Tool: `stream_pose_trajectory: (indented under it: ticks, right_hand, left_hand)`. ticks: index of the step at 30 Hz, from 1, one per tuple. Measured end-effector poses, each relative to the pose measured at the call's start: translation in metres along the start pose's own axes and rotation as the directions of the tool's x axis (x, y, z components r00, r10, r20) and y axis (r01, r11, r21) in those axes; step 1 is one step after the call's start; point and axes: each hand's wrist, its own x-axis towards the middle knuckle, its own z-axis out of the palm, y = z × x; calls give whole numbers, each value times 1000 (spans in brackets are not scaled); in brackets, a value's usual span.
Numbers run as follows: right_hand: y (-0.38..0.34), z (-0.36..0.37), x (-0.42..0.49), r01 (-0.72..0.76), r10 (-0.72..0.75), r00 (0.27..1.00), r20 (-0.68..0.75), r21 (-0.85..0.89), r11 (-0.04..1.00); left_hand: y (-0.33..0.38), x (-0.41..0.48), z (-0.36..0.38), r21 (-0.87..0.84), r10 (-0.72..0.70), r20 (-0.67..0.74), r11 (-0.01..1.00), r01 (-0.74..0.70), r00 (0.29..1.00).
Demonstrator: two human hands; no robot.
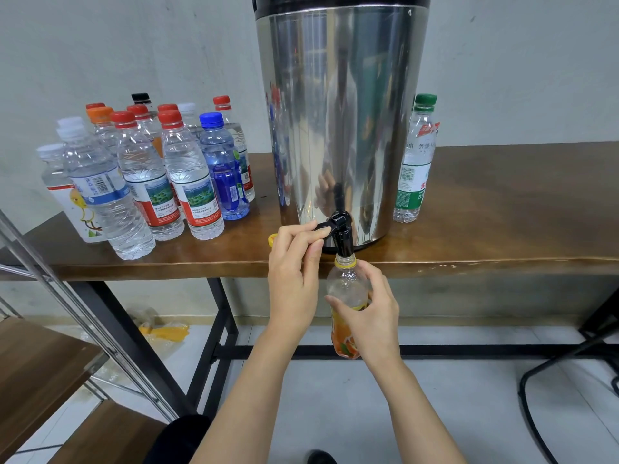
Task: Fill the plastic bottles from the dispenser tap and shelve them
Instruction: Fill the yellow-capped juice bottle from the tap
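Right hand (371,316): fingers curled round the uncapped bottle (346,289), its mouth just beneath the tap (343,242) to catch the flow.
Left hand (294,262): pinches the tap lever (325,225).
Yellow cap (273,239): parked on the table (502,212).
Dispenser (341,112): set at the table edge.
Capped bottles (147,182): grouped left.

Grey wall (100,45), wooden table (502,212), pale floor (435,396)

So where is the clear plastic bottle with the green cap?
In the head view, the green-capped bottle stands upright on the brown wooden table, alone just right of the shiny steel dispenser.
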Motion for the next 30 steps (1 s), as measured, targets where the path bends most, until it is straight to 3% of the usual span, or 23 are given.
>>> stream_pose_trajectory:
  ticks: [30]
  right_hand:
    - [-1,-2,-3,-20,20,1000,-15,13,1000]
  left_hand:
    - [-5,4,-5,32,41,50,999,-43,998]
